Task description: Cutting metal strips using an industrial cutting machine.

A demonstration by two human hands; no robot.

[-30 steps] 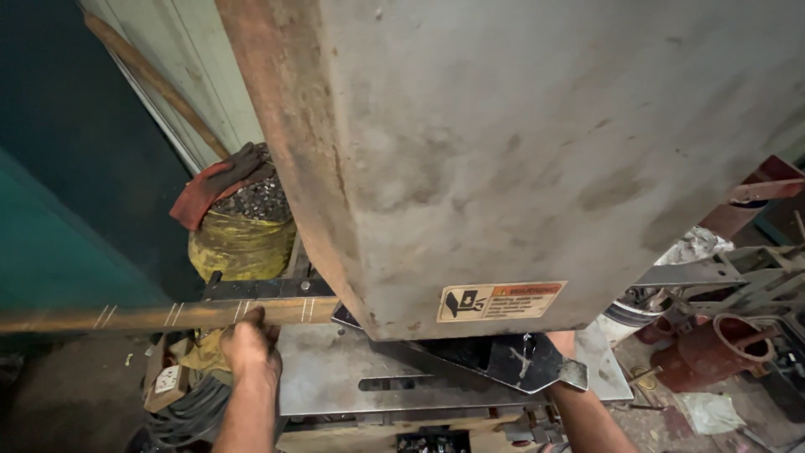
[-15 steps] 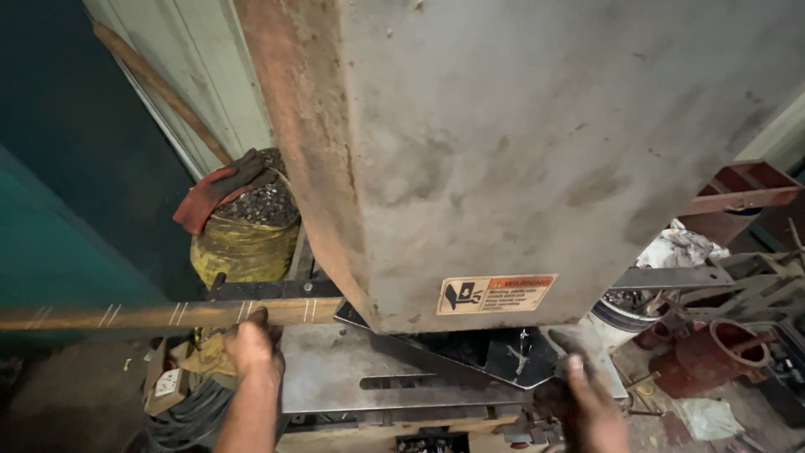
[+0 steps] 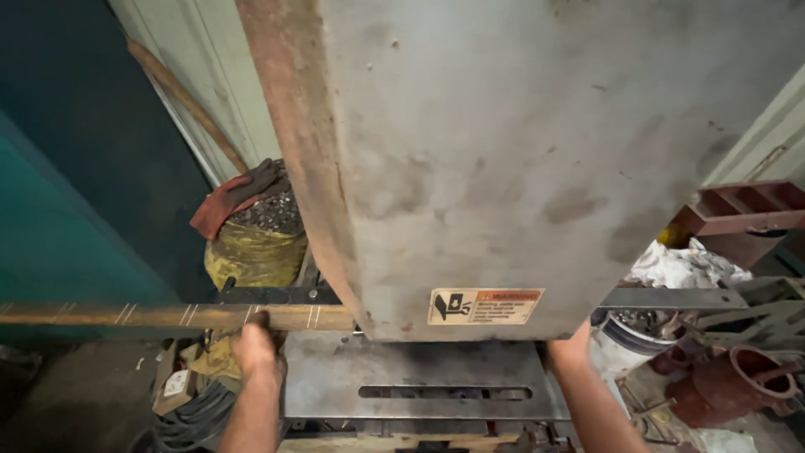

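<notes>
A long flat rusty metal bar (image 3: 168, 315) with chalk marks runs from the left edge into a big grey machine (image 3: 520, 168). My left hand (image 3: 257, 344) grips the bar from below, just left of the machine body. My right hand (image 3: 570, 348) reaches up under the machine's right side, beside the end of the bar (image 3: 671, 297) that sticks out there; its fingers are hidden. Below both hands lies the machine's steel table (image 3: 335, 377) with a long slot.
A yellow sack (image 3: 256, 252) full of metal scrap, with a red glove on top, stands behind the bar. Coiled black cable (image 3: 189, 415) lies at lower left. Red cast parts (image 3: 746, 382), a white bucket and rags crowd the right. A teal wall stands left.
My right hand has risen from low by the table up to the machine's underside. The view has tilted slightly. My left hand stays on the bar.
</notes>
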